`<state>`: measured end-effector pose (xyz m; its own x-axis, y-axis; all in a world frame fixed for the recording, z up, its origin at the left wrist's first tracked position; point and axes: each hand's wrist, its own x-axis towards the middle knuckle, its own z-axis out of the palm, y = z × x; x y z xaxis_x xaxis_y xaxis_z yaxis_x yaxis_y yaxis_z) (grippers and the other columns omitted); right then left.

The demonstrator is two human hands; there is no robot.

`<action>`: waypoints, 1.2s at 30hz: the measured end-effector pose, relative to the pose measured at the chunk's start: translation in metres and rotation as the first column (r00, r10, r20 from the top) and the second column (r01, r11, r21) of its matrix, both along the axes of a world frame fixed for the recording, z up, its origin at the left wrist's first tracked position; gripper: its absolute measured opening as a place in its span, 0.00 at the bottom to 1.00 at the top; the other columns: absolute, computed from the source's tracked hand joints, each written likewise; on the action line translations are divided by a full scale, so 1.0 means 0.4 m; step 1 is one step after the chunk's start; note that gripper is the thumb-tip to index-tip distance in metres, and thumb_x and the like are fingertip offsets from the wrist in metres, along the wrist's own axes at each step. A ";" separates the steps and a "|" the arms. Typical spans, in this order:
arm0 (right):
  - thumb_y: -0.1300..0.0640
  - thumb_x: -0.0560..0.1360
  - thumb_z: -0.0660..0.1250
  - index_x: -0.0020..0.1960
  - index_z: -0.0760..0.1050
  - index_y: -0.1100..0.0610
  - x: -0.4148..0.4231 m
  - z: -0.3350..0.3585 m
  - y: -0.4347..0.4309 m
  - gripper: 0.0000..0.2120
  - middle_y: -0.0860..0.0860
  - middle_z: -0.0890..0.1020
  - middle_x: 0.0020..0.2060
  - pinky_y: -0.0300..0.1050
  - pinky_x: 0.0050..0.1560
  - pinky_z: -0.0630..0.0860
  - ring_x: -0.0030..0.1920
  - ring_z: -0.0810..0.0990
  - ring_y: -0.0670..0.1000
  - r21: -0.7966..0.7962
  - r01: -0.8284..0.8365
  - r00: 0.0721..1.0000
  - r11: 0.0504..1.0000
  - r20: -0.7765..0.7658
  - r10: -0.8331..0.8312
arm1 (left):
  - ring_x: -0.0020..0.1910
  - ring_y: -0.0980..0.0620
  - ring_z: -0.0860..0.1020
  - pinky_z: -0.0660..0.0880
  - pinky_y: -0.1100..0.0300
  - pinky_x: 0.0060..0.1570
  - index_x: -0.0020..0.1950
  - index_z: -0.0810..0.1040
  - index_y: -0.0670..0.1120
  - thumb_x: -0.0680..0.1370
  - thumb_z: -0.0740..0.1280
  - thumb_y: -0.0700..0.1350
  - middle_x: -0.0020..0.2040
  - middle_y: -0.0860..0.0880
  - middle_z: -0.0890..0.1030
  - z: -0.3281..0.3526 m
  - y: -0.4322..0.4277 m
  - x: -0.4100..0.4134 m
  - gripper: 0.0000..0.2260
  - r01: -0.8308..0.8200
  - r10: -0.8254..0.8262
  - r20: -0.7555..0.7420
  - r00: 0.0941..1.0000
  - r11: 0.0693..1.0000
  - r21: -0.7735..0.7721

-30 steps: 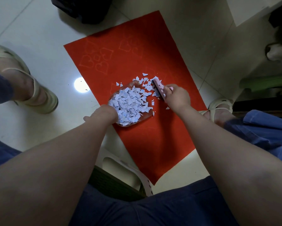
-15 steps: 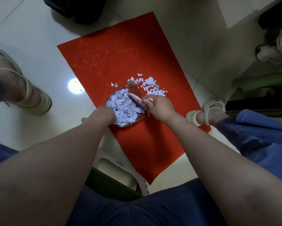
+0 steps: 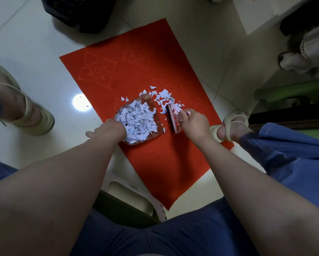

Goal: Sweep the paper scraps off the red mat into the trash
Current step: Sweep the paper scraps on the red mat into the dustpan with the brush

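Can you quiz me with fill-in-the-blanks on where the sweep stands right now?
1. The right hand grips a pink ____.
2. The left hand steadies the dustpan, which lies on the ____ mat.
3. Most paper scraps sit in the ____.
4. The loose scraps lie beyond the brush, on the mat, toward the ____ trash bag.

Missing words: brush; red; dustpan; black

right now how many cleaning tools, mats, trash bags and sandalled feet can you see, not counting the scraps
cleaning tools: 2, the dustpan in the left hand and the pink brush in the right hand
red mat: 1
black trash bag: 1
sandalled feet: 2
total: 6
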<state>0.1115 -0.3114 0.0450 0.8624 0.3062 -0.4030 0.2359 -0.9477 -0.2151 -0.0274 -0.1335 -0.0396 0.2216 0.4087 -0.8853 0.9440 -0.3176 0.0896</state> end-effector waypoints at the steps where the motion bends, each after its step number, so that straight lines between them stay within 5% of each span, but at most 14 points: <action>1: 0.50 0.81 0.56 0.54 0.79 0.55 -0.003 0.000 -0.008 0.15 0.59 0.84 0.48 0.49 0.49 0.73 0.52 0.79 0.62 0.001 0.049 0.999 0.999 0.007 -0.049 | 0.65 0.36 0.74 0.67 0.44 0.69 0.68 0.73 0.40 0.75 0.66 0.42 0.65 0.38 0.77 0.008 0.011 -0.005 0.21 -0.027 0.028 -0.056 0.998 0.999 0.020; 5: 0.51 0.81 0.55 0.55 0.78 0.61 -0.014 -0.008 -0.027 0.17 0.62 0.82 0.52 0.49 0.49 0.70 0.55 0.78 0.63 -0.012 0.266 0.964 0.964 0.035 -0.265 | 0.68 0.41 0.69 0.54 0.45 0.68 0.62 0.72 0.49 0.74 0.63 0.42 0.63 0.43 0.76 0.052 0.018 -0.019 0.17 -0.064 0.073 -0.095 0.993 0.994 0.093; 11: 0.49 0.82 0.54 0.58 0.77 0.63 -0.032 -0.035 -0.025 0.21 0.61 0.80 0.58 0.47 0.55 0.70 0.60 0.77 0.61 -0.081 0.484 0.871 0.871 -0.053 -0.489 | 0.67 0.43 0.72 0.52 0.48 0.71 0.62 0.73 0.49 0.76 0.62 0.42 0.63 0.44 0.77 0.070 0.026 -0.040 0.15 0.034 -0.017 -0.114 0.993 0.988 0.149; 24: 0.54 0.81 0.54 0.44 0.79 0.58 -0.052 -0.030 0.061 0.17 0.50 0.83 0.37 0.41 0.43 0.66 0.46 0.80 0.54 0.141 0.484 0.874 0.863 -0.125 -0.470 | 0.66 0.43 0.72 0.52 0.47 0.70 0.61 0.72 0.48 0.76 0.64 0.44 0.62 0.45 0.77 0.069 0.017 -0.048 0.13 -0.005 0.013 -0.082 0.997 0.995 0.096; 31: 0.52 0.82 0.53 0.55 0.79 0.63 0.006 -0.003 0.026 0.20 0.61 0.81 0.56 0.46 0.52 0.69 0.58 0.77 0.61 0.037 0.473 0.879 0.880 0.045 -0.475 | 0.66 0.43 0.72 0.53 0.45 0.69 0.63 0.73 0.49 0.77 0.65 0.46 0.63 0.45 0.77 0.061 0.014 -0.043 0.14 -0.013 0.020 -0.092 0.996 0.997 0.080; 36: 0.53 0.81 0.55 0.56 0.77 0.61 0.014 -0.010 -0.002 0.16 0.60 0.81 0.54 0.44 0.50 0.69 0.58 0.78 0.60 -0.091 0.525 0.839 0.846 -0.109 -0.533 | 0.67 0.43 0.72 0.53 0.46 0.69 0.63 0.72 0.48 0.77 0.66 0.47 0.65 0.44 0.76 0.062 0.010 -0.035 0.15 -0.024 0.030 -0.105 0.994 0.998 0.062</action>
<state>0.1170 -0.3122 0.0412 0.8279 -0.2081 -0.5209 -0.3302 -0.9315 -0.1526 -0.0413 -0.1296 -0.0147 0.1165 0.4669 -0.8766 0.9554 -0.2938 -0.0295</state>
